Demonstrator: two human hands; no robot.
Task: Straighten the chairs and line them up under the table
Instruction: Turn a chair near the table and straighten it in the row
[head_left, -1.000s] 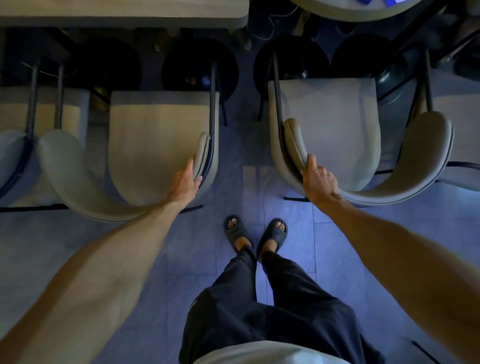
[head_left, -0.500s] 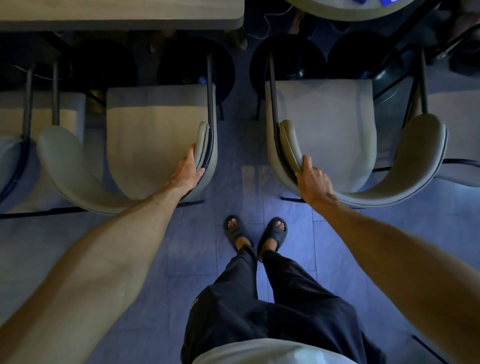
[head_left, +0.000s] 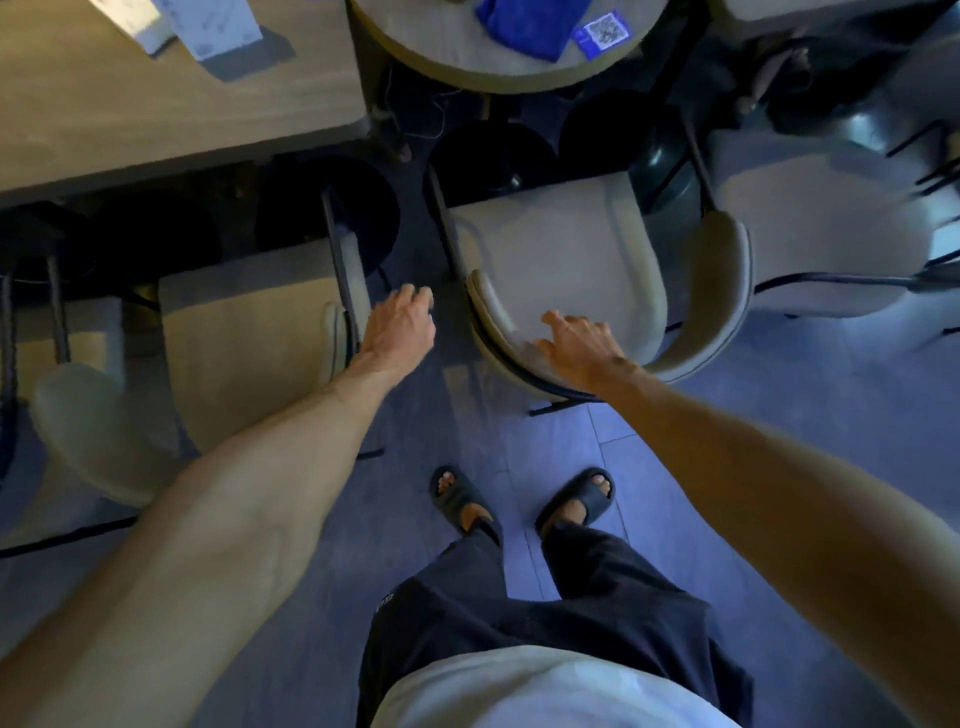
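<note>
Head view: the left grip (head_left: 400, 327) is seen loosely curled, holding nothing, in the gap between the left chair (head_left: 249, 353) and the right chair (head_left: 561, 260). The right grip (head_left: 582, 343) is laid spread on the right chair's curved, padded back. Both pale seats are pointed at the wood-grain bench (head_left: 156, 114), barely tucked. Pushed from that one corner, the right chair could be swung askew, its thin dark metal legs knocked against the round black base (head_left: 493, 156) or scraped over the smooth tiled floor (head_left: 779, 415).

Likely café or eatery: matching padded chairs (head_left: 561, 260), wooden table (head_left: 130, 114), QR-code card (head_left: 601, 31) on round table (head_left: 431, 52).
</note>
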